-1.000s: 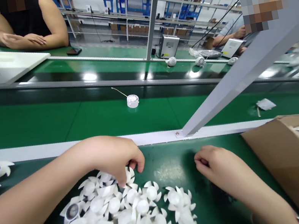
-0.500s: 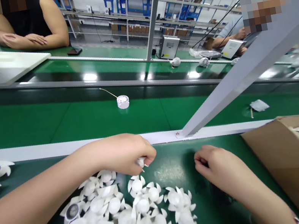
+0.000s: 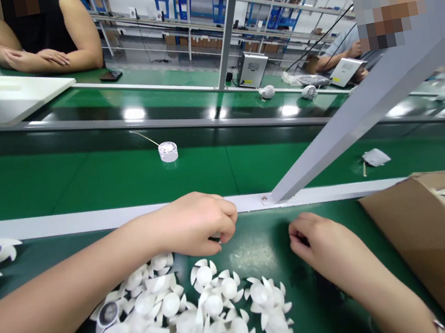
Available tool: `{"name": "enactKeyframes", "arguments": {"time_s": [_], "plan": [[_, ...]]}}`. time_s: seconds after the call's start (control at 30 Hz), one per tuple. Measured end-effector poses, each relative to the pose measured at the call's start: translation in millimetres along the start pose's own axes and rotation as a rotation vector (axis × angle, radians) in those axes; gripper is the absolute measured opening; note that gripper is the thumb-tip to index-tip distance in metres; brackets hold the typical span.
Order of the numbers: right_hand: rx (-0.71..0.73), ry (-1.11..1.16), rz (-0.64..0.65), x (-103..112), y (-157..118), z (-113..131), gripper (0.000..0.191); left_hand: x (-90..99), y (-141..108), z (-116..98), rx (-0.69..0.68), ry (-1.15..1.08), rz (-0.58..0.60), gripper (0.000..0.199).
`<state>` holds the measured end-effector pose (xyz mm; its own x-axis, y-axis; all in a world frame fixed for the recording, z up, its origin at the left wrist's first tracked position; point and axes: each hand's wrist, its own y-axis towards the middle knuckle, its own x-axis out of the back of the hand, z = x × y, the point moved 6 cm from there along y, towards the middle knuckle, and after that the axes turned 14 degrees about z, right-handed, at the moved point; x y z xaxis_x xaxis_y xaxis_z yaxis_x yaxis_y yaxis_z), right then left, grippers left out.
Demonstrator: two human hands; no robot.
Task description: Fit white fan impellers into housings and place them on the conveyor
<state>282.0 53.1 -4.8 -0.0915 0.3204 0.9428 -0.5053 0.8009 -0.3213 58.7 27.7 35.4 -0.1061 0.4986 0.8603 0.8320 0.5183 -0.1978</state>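
My left hand (image 3: 200,225) hovers over the far edge of a pile of small white fan blade wheels (image 3: 171,304), knuckles up and fingers curled together. A sliver of something shows between its fingers, too little to name. To the right, my right hand (image 3: 323,237) is closed with the fingertips curled in, low over the green tabletop (image 3: 258,246). Whatever it may hold is hidden. Some blade wheels lie with a dark round hub facing up, others with a plain white dome.
A cardboard box (image 3: 415,236) of white parts stands at right. Beyond the white rail (image 3: 64,222), a round whitish part with a wire (image 3: 168,152) lies on the green belt (image 3: 120,173). A slanted metal post (image 3: 340,128) rises from the rail. Two people sit across.
My left hand has shifted slightly up and right; the white piece seen in its fingers is now mostly hidden. Parts on the belt have slid left. My right hand has barely moved.
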Motion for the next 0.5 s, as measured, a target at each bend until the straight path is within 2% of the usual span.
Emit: {"name": "enactKeyframes", "arguments": {"time_s": [0.07, 0.17, 0.27, 0.37, 0.5], "plan": [[-0.002, 0.004, -0.007, 0, 0, 0, 0.015, 0.2, -1, 0, -0.009, -0.067, 0.024, 0.014], [0.0, 0.003, -0.018, 1, 1, 1, 0.014, 3.4, -3, 4, -0.011, -0.131, -0.007, 0.019], [0.027, 0.019, -0.015, 3, 0, 2, 0.013, 5.5, -5, 15, 0.001, -0.187, -0.044, 0.038], [0.045, 0.033, -0.044, 8, -3, -2, 0.015, 1.8, -5, 29, 0.015, -0.267, -0.011, 0.054], [0.016, 0.021, -0.109, 14, -6, -12, 0.017, -3.5, -2, 41, 0.026, -0.338, 0.005, 0.051]]}}
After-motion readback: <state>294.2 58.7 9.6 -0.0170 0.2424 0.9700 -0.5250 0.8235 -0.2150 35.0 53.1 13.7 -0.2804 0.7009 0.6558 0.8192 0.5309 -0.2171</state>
